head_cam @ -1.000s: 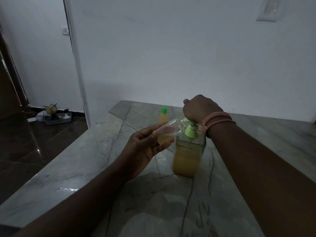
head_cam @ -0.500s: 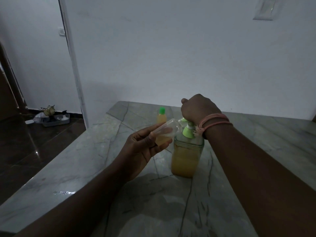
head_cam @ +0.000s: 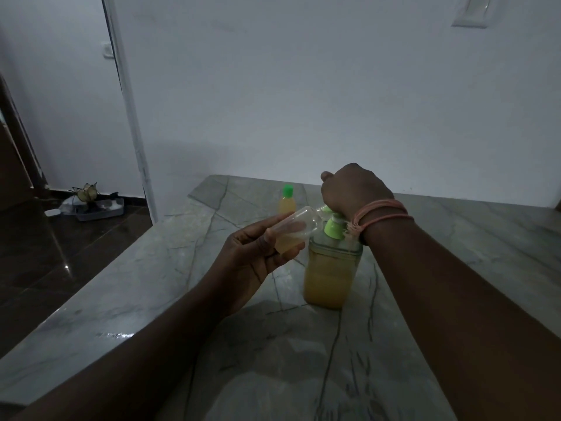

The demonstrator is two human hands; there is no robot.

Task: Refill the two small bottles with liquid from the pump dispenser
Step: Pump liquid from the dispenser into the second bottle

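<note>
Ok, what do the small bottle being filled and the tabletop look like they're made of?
Small tilted bottle in the left hand: probably clear, glossy plastic, since yellowish liquid shows through its wall. Grey veined tabletop: seemingly polished marble or similar stone, judging by the dark veins and shiny reflections.

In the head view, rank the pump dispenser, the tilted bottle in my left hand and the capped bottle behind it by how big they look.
1. Pump dispenser, clearly largest.
2. Tilted bottle.
3. Capped bottle; it stands farther away and partly hidden, so these two may match.
</note>
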